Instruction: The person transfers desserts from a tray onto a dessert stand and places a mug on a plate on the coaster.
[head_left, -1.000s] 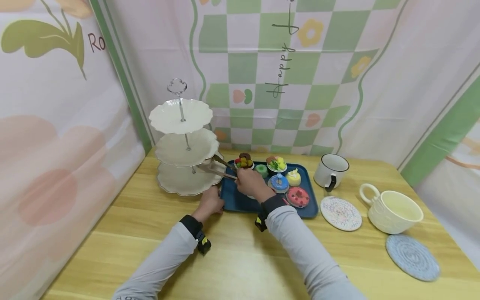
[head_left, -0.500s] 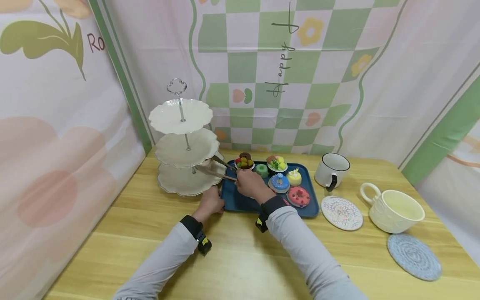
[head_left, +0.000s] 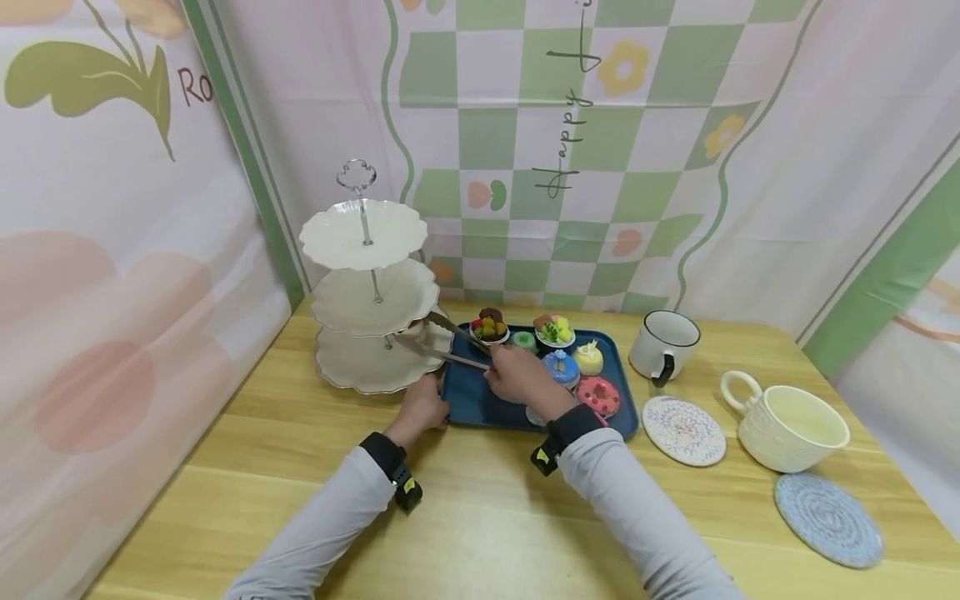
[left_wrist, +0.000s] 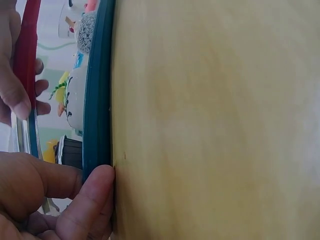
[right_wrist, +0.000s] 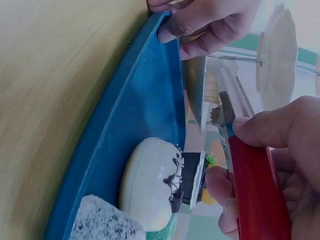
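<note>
My left hand (head_left: 420,406) pinches the near left corner of the blue tray (head_left: 468,400) between thumb and fingers. My right hand (head_left: 525,375) holds red-handled metal tongs (right_wrist: 257,185) above the tray. The tongs' tips reach over the bottom plate of the white three-tier stand (head_left: 367,373), below its middle plate. A pale ridged thing (right_wrist: 212,85) shows beside the tips in the right wrist view; I cannot tell whether they grip it. On the tray are a blue donut (head_left: 559,367), a pink donut (head_left: 597,396), a yellow cake (head_left: 588,357) and a white cake with dark drizzle (right_wrist: 147,182).
Fruit-topped cups (head_left: 489,325) stand along the tray's back edge, with a green ring (head_left: 523,340) between them. To the right are a white enamel mug (head_left: 663,343), a cream cup (head_left: 791,429), a speckled coaster (head_left: 684,430) and a blue-grey coaster (head_left: 828,520). Printed cloth hangs behind.
My right hand has drawn back a little to the right, pulling the tongs slightly away from the stand. My left hand stays at the tray corner.
</note>
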